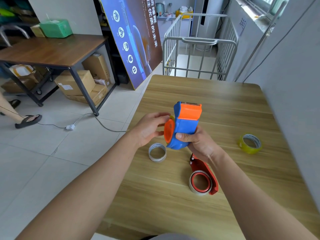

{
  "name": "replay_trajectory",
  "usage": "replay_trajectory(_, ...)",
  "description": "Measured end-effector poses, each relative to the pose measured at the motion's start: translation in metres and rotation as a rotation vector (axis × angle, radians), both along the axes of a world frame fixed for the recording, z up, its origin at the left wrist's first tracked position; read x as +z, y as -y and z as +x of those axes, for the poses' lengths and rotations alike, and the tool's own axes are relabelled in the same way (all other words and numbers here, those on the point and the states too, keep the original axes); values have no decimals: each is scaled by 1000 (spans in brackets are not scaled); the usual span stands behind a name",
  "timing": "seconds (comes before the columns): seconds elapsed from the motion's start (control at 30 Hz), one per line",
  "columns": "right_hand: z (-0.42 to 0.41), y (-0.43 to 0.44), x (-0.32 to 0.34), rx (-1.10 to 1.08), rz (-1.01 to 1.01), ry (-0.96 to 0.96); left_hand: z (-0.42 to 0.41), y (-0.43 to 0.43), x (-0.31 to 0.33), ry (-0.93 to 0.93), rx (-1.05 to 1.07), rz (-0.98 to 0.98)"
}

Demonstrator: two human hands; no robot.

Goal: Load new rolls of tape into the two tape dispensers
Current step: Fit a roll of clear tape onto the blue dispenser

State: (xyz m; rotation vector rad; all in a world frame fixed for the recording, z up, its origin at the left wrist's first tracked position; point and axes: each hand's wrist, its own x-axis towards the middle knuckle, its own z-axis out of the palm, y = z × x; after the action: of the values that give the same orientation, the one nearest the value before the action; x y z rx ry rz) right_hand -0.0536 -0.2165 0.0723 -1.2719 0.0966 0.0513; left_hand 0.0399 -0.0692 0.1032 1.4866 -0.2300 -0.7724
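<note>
Head view: over the table [225, 104], your right hand [197, 144] wraps the blue dispenser [186, 127] low on its body; your left hand [149, 129] curls round its orange hub [168, 130]. Light, stiff, slick plastic, by its look: hold the body, not the cutter end.

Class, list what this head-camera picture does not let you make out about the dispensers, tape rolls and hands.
Head view: whether a roll sits inside the blue and orange plastic tape dispenser; its body and the left hand hide it.
Head view: the top end of the red metal tape dispenser, covered by the right hand.
Head view: the print on the yellow tape roll, too small to read.
</note>
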Motion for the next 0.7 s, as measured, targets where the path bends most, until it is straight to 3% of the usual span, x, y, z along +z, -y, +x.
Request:
replay_trajectory(0.1,-1,0,1,-13,-45,20,1,0,0,-2,34,-21)
replay_trajectory(0.3,-5,-3,3,38,-170,52,1,1,4,12,-52,193)
replay_trajectory(0.7,-5,-8,4,78,-371,-15,0,-9,3,88,11,-42)
